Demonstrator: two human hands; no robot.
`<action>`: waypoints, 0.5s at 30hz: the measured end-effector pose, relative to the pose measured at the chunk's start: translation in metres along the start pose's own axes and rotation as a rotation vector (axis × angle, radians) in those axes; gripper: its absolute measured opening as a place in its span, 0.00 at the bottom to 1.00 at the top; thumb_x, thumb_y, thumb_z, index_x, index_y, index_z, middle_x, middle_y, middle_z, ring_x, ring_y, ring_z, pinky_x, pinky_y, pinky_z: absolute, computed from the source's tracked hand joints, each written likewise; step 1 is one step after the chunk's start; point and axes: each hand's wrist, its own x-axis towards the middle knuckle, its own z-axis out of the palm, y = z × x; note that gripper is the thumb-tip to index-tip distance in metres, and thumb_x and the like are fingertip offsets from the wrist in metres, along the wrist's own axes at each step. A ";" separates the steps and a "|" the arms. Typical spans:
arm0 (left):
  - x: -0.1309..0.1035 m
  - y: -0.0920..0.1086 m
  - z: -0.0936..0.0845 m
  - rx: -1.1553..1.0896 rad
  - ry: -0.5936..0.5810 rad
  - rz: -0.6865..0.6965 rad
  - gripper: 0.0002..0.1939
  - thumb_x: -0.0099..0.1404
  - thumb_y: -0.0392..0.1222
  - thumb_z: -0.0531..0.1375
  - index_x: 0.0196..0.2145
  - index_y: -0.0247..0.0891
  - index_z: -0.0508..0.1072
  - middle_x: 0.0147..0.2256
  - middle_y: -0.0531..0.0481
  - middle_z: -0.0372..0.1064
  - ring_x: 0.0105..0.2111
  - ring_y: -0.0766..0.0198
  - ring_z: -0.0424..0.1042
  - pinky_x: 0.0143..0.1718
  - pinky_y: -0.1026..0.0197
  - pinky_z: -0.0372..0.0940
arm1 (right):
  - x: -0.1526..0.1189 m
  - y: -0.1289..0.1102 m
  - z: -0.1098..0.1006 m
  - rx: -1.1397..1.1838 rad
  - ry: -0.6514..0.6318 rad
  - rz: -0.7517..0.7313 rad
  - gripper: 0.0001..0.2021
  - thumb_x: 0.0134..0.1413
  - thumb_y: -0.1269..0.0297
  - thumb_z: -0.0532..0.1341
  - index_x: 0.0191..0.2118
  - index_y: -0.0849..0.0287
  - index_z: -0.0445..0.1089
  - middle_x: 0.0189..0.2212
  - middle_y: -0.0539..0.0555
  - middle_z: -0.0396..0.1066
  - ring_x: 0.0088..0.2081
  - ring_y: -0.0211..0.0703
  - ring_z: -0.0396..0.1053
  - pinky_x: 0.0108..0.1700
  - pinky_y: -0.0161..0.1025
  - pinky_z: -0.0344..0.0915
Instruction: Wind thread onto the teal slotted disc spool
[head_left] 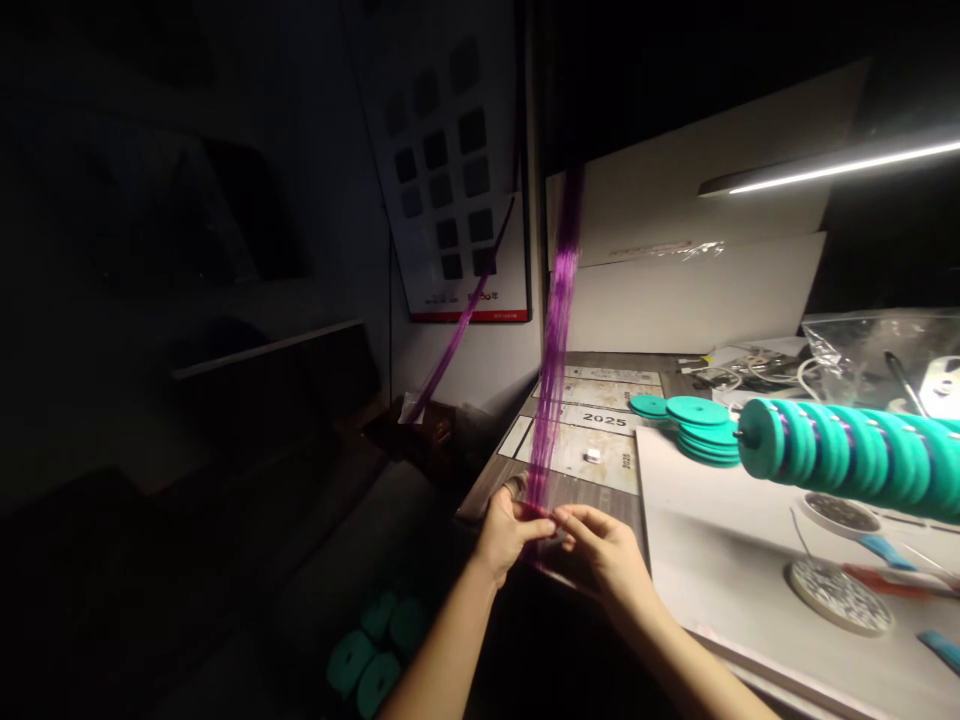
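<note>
A long bundle of thin purple strands (pixel 555 340) hangs down from above to the near left corner of the table. My left hand (pixel 510 530) is closed around the lower part of this bundle, thumb pointing right. Close beside it, my right hand (pixel 600 545) pinches at the strands, its fingertips almost meeting my left thumb. Whatever lies between the right fingertips is too small to make out. Below the hands, the ends of the strands fade into shadow.
Teal discs (pixel 701 425) are stacked on the table, right of a paper marked 2025 (pixel 600 400). A rod of teal spools (pixel 847 450) juts in from the right. Round dishes of small pieces (pixel 840 597) lie on a white board (pixel 697 520). More teal spools (pixel 375 655) sit low left.
</note>
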 end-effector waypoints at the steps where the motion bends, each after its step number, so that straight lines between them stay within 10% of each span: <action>1: 0.000 0.000 0.000 0.004 0.008 0.003 0.28 0.39 0.30 0.65 0.40 0.33 0.62 0.23 0.54 0.67 0.23 0.69 0.66 0.28 0.66 0.61 | -0.001 0.000 -0.001 -0.004 0.006 -0.002 0.19 0.29 0.53 0.65 0.26 0.64 0.67 0.17 0.48 0.62 0.20 0.32 0.57 0.23 0.30 0.54; 15: -0.003 0.001 0.001 0.022 0.013 -0.001 0.28 0.37 0.31 0.66 0.39 0.33 0.65 0.20 0.56 0.66 0.21 0.69 0.65 0.26 0.66 0.60 | -0.001 0.002 0.000 -0.001 -0.006 0.008 0.19 0.30 0.54 0.66 0.26 0.65 0.67 0.16 0.48 0.60 0.20 0.32 0.57 0.24 0.31 0.54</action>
